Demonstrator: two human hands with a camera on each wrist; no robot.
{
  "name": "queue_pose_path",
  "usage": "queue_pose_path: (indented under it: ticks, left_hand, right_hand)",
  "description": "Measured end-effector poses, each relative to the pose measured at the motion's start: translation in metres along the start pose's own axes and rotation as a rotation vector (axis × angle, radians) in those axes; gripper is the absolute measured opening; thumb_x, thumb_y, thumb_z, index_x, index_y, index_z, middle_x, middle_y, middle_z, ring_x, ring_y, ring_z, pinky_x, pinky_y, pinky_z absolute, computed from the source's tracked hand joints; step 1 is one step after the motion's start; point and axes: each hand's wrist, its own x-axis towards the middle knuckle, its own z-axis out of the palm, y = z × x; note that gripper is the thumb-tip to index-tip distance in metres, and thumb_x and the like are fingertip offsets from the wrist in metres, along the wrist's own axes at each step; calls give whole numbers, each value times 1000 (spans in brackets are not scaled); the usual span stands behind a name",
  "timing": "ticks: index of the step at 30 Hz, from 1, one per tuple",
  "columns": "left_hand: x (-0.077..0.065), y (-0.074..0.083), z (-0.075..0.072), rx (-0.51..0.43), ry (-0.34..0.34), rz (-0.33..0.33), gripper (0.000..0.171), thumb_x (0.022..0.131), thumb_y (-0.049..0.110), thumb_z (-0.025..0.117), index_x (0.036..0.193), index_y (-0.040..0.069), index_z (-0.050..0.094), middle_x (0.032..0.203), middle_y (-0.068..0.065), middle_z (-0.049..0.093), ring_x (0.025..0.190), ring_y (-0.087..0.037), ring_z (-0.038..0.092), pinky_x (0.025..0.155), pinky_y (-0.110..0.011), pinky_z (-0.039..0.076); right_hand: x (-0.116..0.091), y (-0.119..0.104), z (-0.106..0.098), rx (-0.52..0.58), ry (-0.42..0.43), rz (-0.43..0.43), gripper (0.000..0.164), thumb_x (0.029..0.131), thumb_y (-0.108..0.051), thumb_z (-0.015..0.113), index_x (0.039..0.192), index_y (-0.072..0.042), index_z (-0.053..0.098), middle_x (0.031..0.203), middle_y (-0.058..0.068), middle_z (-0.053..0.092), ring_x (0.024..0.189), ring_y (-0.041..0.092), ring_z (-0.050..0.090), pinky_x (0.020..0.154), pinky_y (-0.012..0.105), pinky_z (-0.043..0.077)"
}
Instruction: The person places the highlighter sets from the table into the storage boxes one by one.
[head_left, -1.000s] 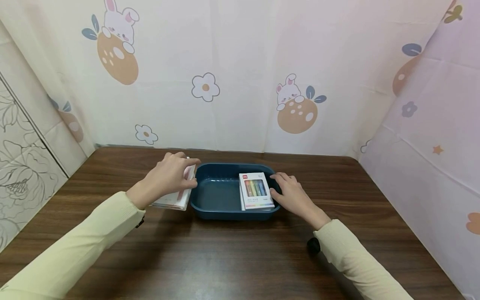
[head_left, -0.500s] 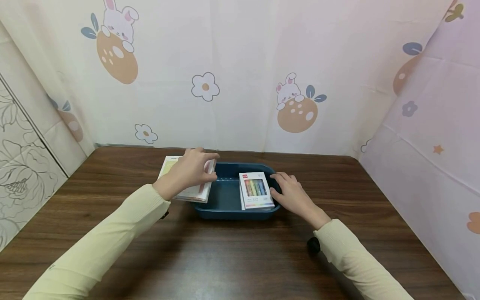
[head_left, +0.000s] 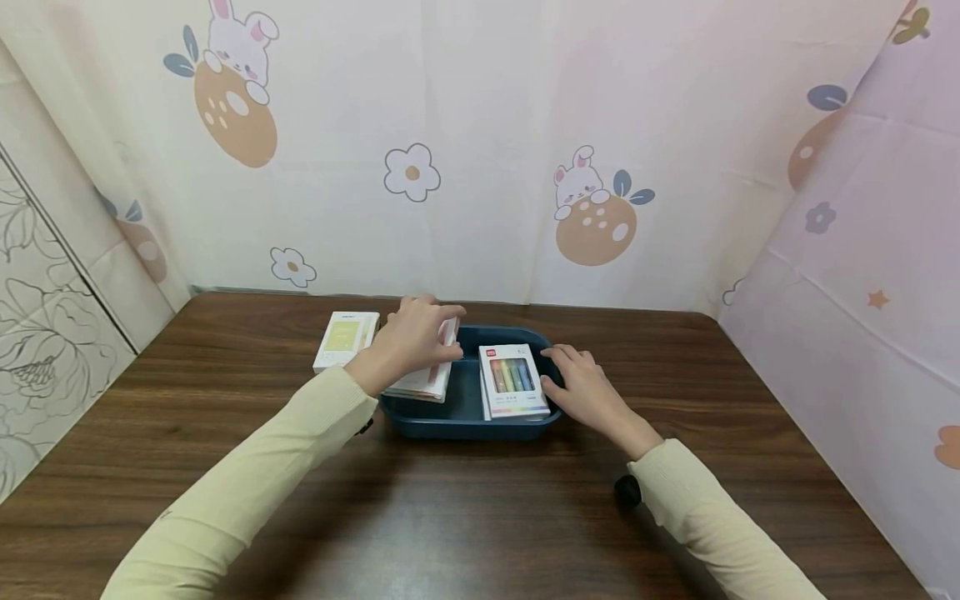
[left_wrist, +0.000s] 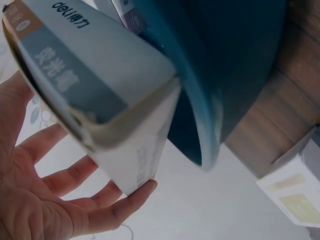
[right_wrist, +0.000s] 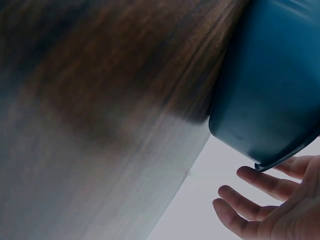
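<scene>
My left hand grips a white highlighter box by its sides, thumb and fingers spread across it. The box is tilted over the left end of a dark blue plastic basin; the hand covers much of it in the head view. At the basin's right end, my right hand rests loosely bent fingers on the rim. Inside the basin there, a white box with a window of coloured sticks leans with its face up. Another white edge shows beneath that box.
A white box with a yellow-green panel lies on the brown wooden table, left of the basin. Behind the table hangs a pale curtain printed with rabbits and flowers.
My left hand has carried the highlighter box rightward from beside the basin to over its left end, uncovering the yellow-green box behind. The right hand and basin have stayed put.
</scene>
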Motion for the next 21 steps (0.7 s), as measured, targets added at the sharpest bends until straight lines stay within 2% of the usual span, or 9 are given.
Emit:
queue_pose_path:
  ticks: [8,15,21]
  left_hand:
    - [-1,4,19,-9,-27,-24,53,79,40,64,129,26,53,124,-10,53,104,-32,46,80,-51,47]
    - [-5,5,34,-3,-15,-29,52,80,38,63,129,25,53,121,-11,54,98,-32,46,75,-49,47]
    - [-4,4,45,7,-33,-36,52,80,39,62,129,25,53,123,-12,52,100,-34,47,77,-51,46]
  right_hand:
    - [-1,0,0,6,1,-3,45,91,-28,49,130,-4,47,135,17,43,118,39,41,92,58,36]
    - [-1,0,0,7,6,-2,45,91,-28,49,130,-4,47,135,17,43,118,39,41,93,58,35]
    - [-1,0,0,7,4,3,45,91,-28,49,130,-5,47,136,17,43,119,39,41,94,58,35]
